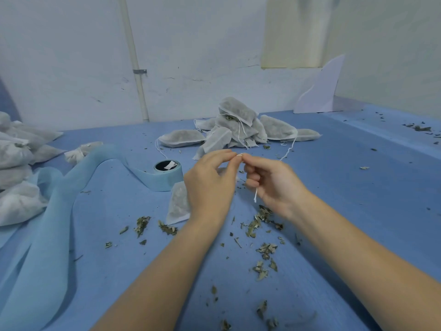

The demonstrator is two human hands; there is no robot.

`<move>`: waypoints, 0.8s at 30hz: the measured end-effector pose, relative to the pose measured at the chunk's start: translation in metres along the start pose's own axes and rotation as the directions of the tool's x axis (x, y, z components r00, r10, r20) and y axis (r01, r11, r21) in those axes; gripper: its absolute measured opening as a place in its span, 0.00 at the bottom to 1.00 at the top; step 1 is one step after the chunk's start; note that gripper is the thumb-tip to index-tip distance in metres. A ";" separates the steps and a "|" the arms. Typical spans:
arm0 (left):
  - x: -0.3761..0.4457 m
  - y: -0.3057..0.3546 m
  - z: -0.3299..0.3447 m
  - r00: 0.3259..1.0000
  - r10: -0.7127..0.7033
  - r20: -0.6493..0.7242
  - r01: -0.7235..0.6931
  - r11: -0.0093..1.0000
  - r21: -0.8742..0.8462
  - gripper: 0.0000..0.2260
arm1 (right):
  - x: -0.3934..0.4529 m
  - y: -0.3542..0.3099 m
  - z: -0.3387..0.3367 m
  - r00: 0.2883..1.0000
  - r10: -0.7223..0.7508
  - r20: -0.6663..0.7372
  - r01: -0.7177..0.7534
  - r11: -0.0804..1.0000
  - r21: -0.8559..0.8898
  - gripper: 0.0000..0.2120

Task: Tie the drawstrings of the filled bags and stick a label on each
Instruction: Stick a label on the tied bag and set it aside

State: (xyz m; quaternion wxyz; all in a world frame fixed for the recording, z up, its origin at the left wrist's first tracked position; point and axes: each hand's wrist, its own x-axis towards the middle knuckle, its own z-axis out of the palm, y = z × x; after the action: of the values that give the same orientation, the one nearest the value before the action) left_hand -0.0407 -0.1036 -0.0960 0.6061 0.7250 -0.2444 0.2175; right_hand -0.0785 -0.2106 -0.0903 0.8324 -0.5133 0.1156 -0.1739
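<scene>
bags are where we stand in this job, and one bag (177,204) lies on the blue counter (334,187) near its middle, mostly hidden under our left hand (210,187). our left hand pinches the drawstring (255,195) at the fingertips, and our right hand (272,185) is curled closed on the same string, its loose end hanging below the fist. the two hands meet just above the bag, so we judge we are in the middle of tying this one; whether the knot is already formed we cannot tell.

toward the counter's far edge sits a heap of filled bags (238,125) with strings trailing loose, which we take as still untied. along the left edge lies another pile of bags (16,163); we read these as the finished ones, though no knots or labels are clear enough to confirm.

the label roll (167,174) stands just left of our left hand, with its pale blue backing strip (47,211) trailing toward the near left corner. dried leaf bits (262,249) are scattered over the near part of the counter.

by our reckoning a good share is left: this knot, its label, then the whole far heap.
</scene>
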 end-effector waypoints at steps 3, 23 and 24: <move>0.001 0.000 -0.001 0.999 -0.010 -0.046 0.012 0.999 0.041 0.03 | -0.002 0.000 -0.002 0.996 -0.083 -0.022 0.079 0.987 -0.141 0.04; 0.023 0.001 -0.010 0.965 -0.259 -0.048 0.262 0.923 0.283 0.08 | 0.001 0.010 0.008 0.891 -0.451 0.052 0.381 0.679 -0.627 0.07; 0.023 0.002 -0.010 0.964 -0.263 -0.036 0.263 0.929 0.260 0.08 | 0.001 0.009 0.009 0.889 -0.456 0.042 0.377 0.676 -0.633 0.07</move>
State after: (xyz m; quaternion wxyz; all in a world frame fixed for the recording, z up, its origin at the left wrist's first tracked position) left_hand -0.0242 -0.0956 -0.0788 0.5283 0.8250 -0.1140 0.1651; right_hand -0.0729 -0.2003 -0.0944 0.5434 -0.7610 0.0960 -0.3411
